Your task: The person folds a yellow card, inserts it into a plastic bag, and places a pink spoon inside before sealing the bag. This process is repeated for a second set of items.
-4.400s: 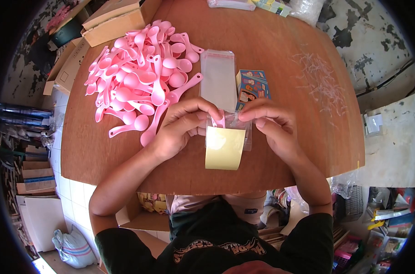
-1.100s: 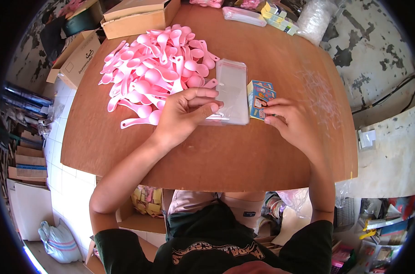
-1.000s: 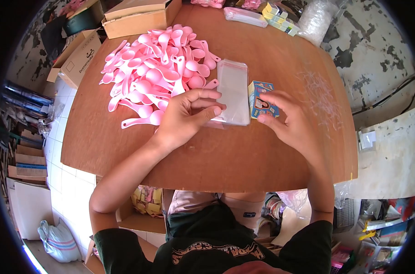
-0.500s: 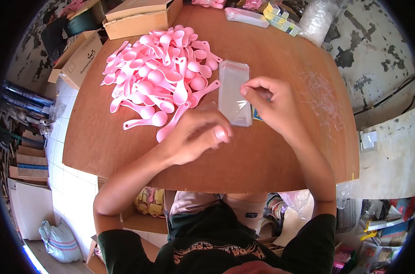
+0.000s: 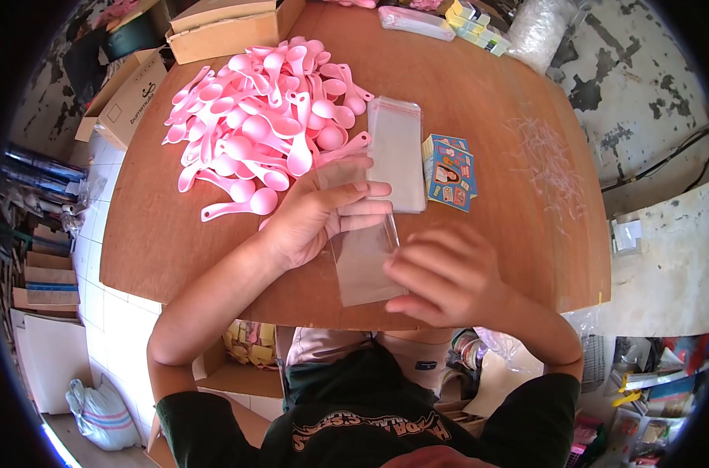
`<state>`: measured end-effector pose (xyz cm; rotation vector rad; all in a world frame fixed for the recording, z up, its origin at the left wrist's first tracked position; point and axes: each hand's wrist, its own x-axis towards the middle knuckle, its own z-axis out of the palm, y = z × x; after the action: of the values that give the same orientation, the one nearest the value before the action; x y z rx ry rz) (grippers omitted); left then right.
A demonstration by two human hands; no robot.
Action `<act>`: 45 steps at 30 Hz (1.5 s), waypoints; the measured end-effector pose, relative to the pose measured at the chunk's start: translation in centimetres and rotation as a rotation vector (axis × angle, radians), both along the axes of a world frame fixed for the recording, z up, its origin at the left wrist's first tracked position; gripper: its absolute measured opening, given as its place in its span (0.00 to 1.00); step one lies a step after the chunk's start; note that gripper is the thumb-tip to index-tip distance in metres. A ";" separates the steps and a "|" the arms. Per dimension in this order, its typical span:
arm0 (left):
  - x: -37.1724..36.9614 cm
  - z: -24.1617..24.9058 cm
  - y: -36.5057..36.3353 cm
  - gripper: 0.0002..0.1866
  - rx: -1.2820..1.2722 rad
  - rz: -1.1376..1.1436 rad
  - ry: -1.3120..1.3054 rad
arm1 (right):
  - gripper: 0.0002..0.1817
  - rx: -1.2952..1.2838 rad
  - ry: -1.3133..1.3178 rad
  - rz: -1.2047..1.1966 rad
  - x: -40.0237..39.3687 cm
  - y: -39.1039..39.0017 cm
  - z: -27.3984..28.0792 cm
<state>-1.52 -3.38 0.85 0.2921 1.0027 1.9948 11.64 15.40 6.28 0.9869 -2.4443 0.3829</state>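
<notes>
My left hand (image 5: pixel 311 214) is closed on a clear plastic bag (image 5: pixel 362 273), which hangs down between thumb and fingers toward the table's front edge. Beside the bag's right edge is my right hand (image 5: pixel 448 277), slightly blurred, its fingers bent and the thumb apart from them; nothing shows in its grip. Beyond my hands lies a stack of clear plastic bags (image 5: pixel 397 156). Just right of that stack sit blue printed cards (image 5: pixel 450 173) with a picture on them. A large heap of pink spoons (image 5: pixel 253 125) lies to the left, partly behind my left hand.
The brown wooden table (image 5: pixel 518 257) carries thin clear strips (image 5: pixel 553 168) on its right. Toward the back are a cardboard box (image 5: pixel 225 31), a packet of plastic bags (image 5: pixel 417 23), yellow-and-white small boxes (image 5: pixel 475 27) and a clear plastic roll (image 5: pixel 540 35).
A clear bag is now in my left hand, in front of me. My right hand has moved down from the bag stack toward the front edge, uncovering the blue cards.
</notes>
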 end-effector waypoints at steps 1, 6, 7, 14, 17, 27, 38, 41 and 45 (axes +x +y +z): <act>0.0 0.0 0.0 0.30 0.003 0.008 0.004 | 0.15 0.000 0.000 0.001 -0.1 0.5 0.0; 0.3 0.4 -0.1 0.30 -0.061 -0.021 0.120 | 0.19 -0.044 -0.110 -0.552 -2.2 4.9 -0.4; 0.4 0.5 -0.1 0.30 -0.085 -0.032 0.150 | 0.19 -0.043 -0.109 -0.554 -2.2 5.5 -0.6; 0.3 0.4 0.2 0.27 -0.049 -0.090 0.129 | 0.12 -0.146 -0.330 -0.479 -2.4 7.0 0.6; 0.6 0.4 0.8 0.25 -0.049 0.053 0.275 | 0.10 -0.243 -0.312 -0.567 -2.1 6.7 1.2; 1.5 1.7 0.5 0.24 -0.073 -0.200 0.440 | 0.09 -1.012 -0.323 -0.405 -3.0 2.6 2.3; 1.7 0.6 0.5 0.22 -0.051 -0.229 0.419 | 0.09 -0.760 -0.593 -0.445 -3.5 3.8 2.1; 1.7 0.9 0.4 0.21 -0.048 -0.270 0.422 | 0.09 -0.797 -0.551 -0.444 -3.4 3.7 1.8; 1.6 0.2 0.5 0.20 -0.044 -0.242 0.510 | 0.10 -0.972 -0.384 -0.374 -3.7 3.6 2.2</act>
<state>0.05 -2.90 1.04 0.8867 1.2532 1.7073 7.92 19.05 8.51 0.0357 -2.2023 1.5234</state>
